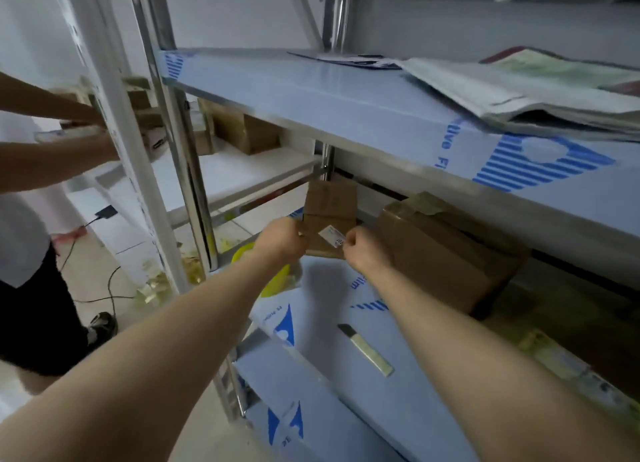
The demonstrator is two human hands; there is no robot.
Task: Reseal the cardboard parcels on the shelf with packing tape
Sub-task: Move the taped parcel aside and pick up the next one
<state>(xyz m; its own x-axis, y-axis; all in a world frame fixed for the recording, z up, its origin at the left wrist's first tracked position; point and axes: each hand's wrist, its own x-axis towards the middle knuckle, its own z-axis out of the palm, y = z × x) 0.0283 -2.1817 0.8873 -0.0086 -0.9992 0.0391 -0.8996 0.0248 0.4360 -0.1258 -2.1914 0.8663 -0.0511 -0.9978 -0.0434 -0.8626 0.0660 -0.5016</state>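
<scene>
I had my left hand (282, 238) and right hand (363, 248) curled round the front edge of the small parcel (330, 203) on the middle shelf (332, 288), just beside a larger parcel (446, 253).

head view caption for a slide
Left hand and right hand hold small cardboard parcel on shelf, utility knife nearby
</scene>
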